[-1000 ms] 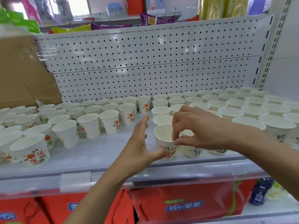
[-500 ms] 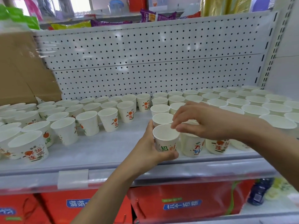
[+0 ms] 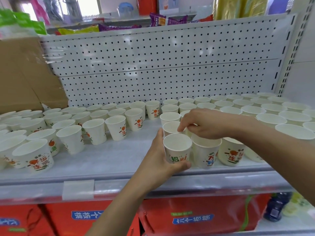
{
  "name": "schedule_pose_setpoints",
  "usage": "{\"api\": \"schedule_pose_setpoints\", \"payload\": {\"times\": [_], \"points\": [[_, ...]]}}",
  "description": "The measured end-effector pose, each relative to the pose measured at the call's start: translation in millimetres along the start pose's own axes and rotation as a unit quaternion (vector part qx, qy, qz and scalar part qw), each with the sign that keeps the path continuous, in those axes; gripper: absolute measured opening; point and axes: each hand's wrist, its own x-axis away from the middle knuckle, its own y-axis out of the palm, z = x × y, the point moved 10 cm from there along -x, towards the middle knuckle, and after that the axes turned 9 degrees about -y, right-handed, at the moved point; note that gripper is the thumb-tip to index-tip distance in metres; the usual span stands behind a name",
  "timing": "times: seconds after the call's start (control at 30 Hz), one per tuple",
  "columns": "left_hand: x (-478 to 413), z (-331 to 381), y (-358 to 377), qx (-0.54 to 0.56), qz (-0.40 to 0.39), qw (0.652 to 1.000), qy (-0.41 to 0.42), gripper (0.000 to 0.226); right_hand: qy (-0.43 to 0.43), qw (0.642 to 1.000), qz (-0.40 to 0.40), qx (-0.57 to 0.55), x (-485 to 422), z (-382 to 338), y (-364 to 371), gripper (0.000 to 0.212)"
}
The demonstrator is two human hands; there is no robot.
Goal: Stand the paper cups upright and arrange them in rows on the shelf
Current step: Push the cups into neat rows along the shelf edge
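Observation:
Many white paper cups with orange and green print stand upright on the grey shelf. Neat rows fill the right half; a looser group stands on the left. My left hand grips the front cup at the left end of the front row, thumb under its printed side. My right hand hovers over the neighbouring cup, its fingertips curled down at the rim of the cup behind. Whether they pinch that rim I cannot tell.
A perforated white back panel closes the shelf behind. A cardboard box sits at the back left. Red gift boxes and a dark bottle lie on the lower shelf. A bare strip of shelf runs between the two cup groups.
My left hand went from open beside the front cup to gripping it. My right hand let go of that cup's rim and lifted back over the cups behind.

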Motion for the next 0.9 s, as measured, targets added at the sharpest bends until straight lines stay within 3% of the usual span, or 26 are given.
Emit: {"api": "schedule_pose_setpoints", "payload": {"times": [0.13,0.23,0.3,0.6,0.73,0.8,0.9], "points": [[4,-3,-2,-0.022,0.006,1.000,-0.022,0.080,0.002,1.000,0.011,-0.002,-3,3,-1,0.037],[8,-11,-10,-0.060,0.012,0.997,-0.053,0.116,-0.008,0.999,0.035,-0.024,-1,3,-8,0.030],[12,-14,-24,-0.098,0.021,0.993,-0.057,0.123,-0.016,0.998,0.038,-0.039,0,4,-12,0.025],[-45,-18,-149,-0.313,0.060,0.948,-0.004,0.079,-0.038,0.997,0.056,-0.037,-71,-1,-33,0.020],[-97,-37,-160,-0.419,0.005,0.907,0.035,0.076,-0.013,0.999,0.034,0.023,-133,0,-30,0.023],[-116,-41,-158,-0.435,-0.020,0.898,0.065,0.071,-0.008,0.999,0.022,0.040,-163,-3,-23,0.026],[-143,-34,-179,-0.403,-0.019,0.911,0.091,0.051,-0.038,0.998,-0.026,0.040,-200,-15,3,0.037]]}}
